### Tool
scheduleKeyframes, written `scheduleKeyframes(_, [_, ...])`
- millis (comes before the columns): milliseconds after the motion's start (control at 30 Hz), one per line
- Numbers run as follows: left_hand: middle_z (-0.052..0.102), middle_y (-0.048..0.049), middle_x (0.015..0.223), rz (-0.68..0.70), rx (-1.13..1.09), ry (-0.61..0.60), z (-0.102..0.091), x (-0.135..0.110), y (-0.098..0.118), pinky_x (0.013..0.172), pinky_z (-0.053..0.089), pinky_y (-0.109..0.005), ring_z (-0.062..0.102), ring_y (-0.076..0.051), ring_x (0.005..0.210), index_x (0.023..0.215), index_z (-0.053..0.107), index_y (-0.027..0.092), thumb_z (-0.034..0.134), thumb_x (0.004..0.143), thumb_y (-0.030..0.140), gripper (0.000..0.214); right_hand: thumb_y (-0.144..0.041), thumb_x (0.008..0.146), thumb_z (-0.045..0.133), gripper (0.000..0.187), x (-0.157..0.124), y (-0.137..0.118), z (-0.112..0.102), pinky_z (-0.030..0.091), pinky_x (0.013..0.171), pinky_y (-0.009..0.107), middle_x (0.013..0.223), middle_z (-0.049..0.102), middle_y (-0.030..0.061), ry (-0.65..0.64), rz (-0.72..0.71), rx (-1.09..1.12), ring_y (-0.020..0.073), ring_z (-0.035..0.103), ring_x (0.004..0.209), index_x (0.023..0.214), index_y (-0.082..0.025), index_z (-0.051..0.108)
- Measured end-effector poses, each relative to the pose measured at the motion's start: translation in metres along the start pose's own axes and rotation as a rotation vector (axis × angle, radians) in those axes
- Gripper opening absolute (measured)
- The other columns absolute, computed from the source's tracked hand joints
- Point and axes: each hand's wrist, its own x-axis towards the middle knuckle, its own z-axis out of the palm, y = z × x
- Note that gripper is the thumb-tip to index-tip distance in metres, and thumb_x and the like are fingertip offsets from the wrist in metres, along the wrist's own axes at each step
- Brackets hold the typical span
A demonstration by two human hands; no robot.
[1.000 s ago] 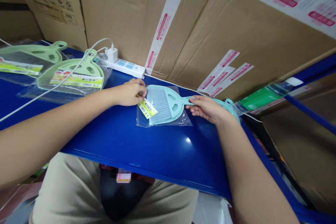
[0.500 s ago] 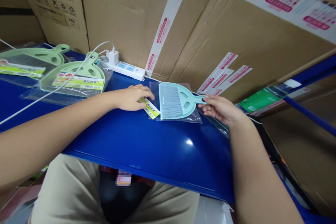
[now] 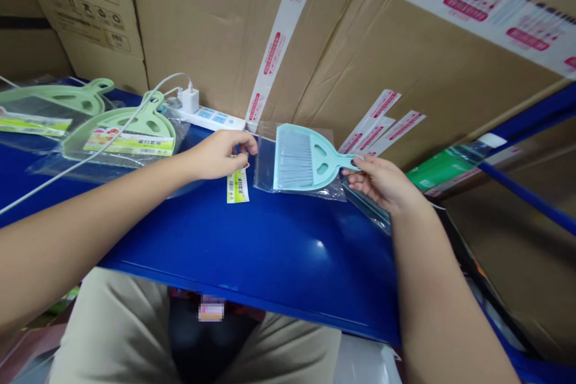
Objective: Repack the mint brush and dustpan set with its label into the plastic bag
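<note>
Teal mini brush-and-dustpan set (image 3: 299, 159) half inside a clear plastic bag (image 3: 265, 162), lifted a little off the blue worktop (image 3: 270, 246) near its far edge, at about 12 o'clock from the body. Long axis roughly 9 to 3 o'clock: wide bristle end toward 9, slim handle toward 3.

Right hand (image 3: 382, 183) at the 3 o'clock end, fingers pinched narrow around the handle tip and carrying the set. Left hand (image 3: 218, 155) at the 9 o'clock end, fingertips closed on the bag's open edge together with the top of a yellow-green label card (image 3: 237, 185), which hangs down from that grip toward the worktop, just beside the bag. Both hands about equally near the set, one at each end; the left on the bag mouth, the right on the handle.

Nothing between the two hands but the bag itself. Behind, at 12 o'clock, a wall of taped cardboard boxes (image 3: 360, 54) close to the set. At 10 o'clock, a white power strip (image 3: 211, 117) with a plugged charger (image 3: 189, 98) and its cable (image 3: 90, 153) trailing across two bagged green dustpan sets (image 3: 121, 132), well apart from the hands. At 2 o'clock, a green packet (image 3: 445, 171) lying past the right wrist.
</note>
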Motion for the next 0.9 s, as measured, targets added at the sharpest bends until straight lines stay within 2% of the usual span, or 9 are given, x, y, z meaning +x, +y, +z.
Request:
scheduleKeyframes(133, [0.081, -0.0047, 0.093, -0.103, -0.237, 0.086, 0.011, -0.001, 0.012, 0.084, 0.059, -0.033, 0.075, -0.020, 0.088, 0.099, 0.077, 0.018, 0.064, 0.090, 0.023, 0.016, -0.004, 0.118, 0.044, 0.048, -0.008, 0.001, 0.014, 0.053, 0.042, 0.013, 0.055, 0.068, -0.0012, -0.060, -0.015, 0.026, 0.0062, 0.056, 0.037, 0.075, -0.019, 0.061])
scheduleKeyframes(233, [0.079, -0.0039, 0.083, -0.260, -0.369, 0.104, 0.014, 0.000, 0.020, 0.075, 0.055, -0.029, 0.071, -0.017, 0.077, 0.086, 0.075, 0.018, 0.070, 0.093, 0.020, 0.009, -0.005, 0.118, 0.045, 0.048, -0.011, 0.002, 0.019, 0.054, 0.045, 0.014, 0.056, 0.068, -0.0009, -0.095, -0.035, 0.049, 0.0071, 0.058, 0.039, 0.076, -0.019, 0.063])
scheduleKeyframes(333, [0.067, 0.0004, 0.062, -0.464, -0.563, 0.098, 0.012, 0.003, 0.028, 0.052, 0.038, -0.023, 0.048, -0.009, 0.049, 0.076, 0.071, 0.018, 0.066, 0.103, 0.018, 0.027, -0.005, 0.117, 0.047, 0.044, -0.007, 0.008, 0.020, 0.053, 0.046, 0.014, 0.057, 0.069, -0.0008, -0.156, -0.059, 0.076, 0.0080, 0.059, 0.041, 0.079, -0.020, 0.063])
scheduleKeyframes(433, [0.045, 0.0069, 0.046, -0.625, -0.733, 0.085, 0.006, 0.004, 0.037, 0.043, 0.019, -0.022, 0.027, -0.006, 0.039, 0.070, 0.065, 0.019, 0.062, 0.110, 0.015, 0.040, -0.008, 0.114, 0.056, 0.035, 0.002, 0.016, 0.021, 0.058, 0.051, 0.018, 0.062, 0.072, 0.0006, -0.251, -0.102, 0.086, 0.0105, 0.064, 0.047, 0.083, -0.020, 0.066])
scheduleKeyframes(533, [0.035, 0.0086, 0.041, -0.676, -0.806, 0.101, 0.001, 0.004, 0.044, 0.043, 0.016, -0.020, 0.023, -0.005, 0.039, 0.062, 0.056, 0.020, 0.058, 0.113, 0.011, 0.052, -0.015, 0.110, 0.065, 0.025, 0.008, 0.022, 0.021, 0.062, 0.056, 0.024, 0.070, 0.076, 0.0018, -0.302, -0.114, 0.065, 0.0127, 0.067, 0.052, 0.087, -0.021, 0.068])
scheduleKeyframes(667, [0.035, 0.0070, 0.042, -0.663, -0.815, 0.132, 0.000, 0.002, 0.050, 0.043, 0.016, -0.019, 0.024, -0.005, 0.040, 0.055, 0.051, 0.021, 0.061, 0.110, 0.010, 0.057, -0.041, 0.098, 0.085, 0.024, 0.010, 0.025, 0.019, 0.062, 0.058, 0.028, 0.074, 0.074, 0.0017, -0.334, -0.168, 0.019, 0.0167, 0.071, 0.063, 0.087, -0.023, 0.073])
scheduleKeyframes(767, [0.036, 0.0064, 0.041, -0.660, -0.814, 0.087, 0.003, 0.000, 0.055, 0.043, 0.016, -0.019, 0.024, -0.005, 0.040, 0.053, 0.054, 0.020, 0.062, 0.106, 0.007, 0.055, -0.054, 0.080, 0.095, 0.037, 0.007, 0.026, 0.021, 0.052, 0.055, 0.025, 0.078, 0.075, 0.0016, -0.283, -0.247, -0.040, 0.0155, 0.066, 0.066, 0.082, -0.022, 0.075])
scheduleKeyframes(833, [0.039, 0.0057, 0.041, -0.665, -0.808, 0.050, 0.005, -0.002, 0.057, 0.043, 0.017, -0.018, 0.026, -0.005, 0.039, 0.054, 0.057, 0.019, 0.060, 0.104, 0.002, 0.053, -0.053, 0.071, 0.097, 0.039, 0.004, 0.026, 0.023, 0.037, 0.050, 0.022, 0.077, 0.073, -0.0001, -0.246, -0.264, -0.106, 0.0116, 0.057, 0.062, 0.079, -0.022, 0.074])
scheduleKeyframes(900, [0.040, 0.0055, 0.041, -0.667, -0.818, 0.035, 0.006, -0.002, 0.058, 0.042, 0.018, -0.018, 0.027, -0.005, 0.039, 0.054, 0.058, 0.018, 0.059, 0.103, -0.001, 0.054, -0.050, 0.066, 0.096, 0.038, 0.003, 0.026, 0.025, 0.028, 0.049, 0.021, 0.072, 0.068, -0.0022, -0.239, -0.270, -0.145, 0.0091, 0.049, 0.059, 0.076, -0.021, 0.074])
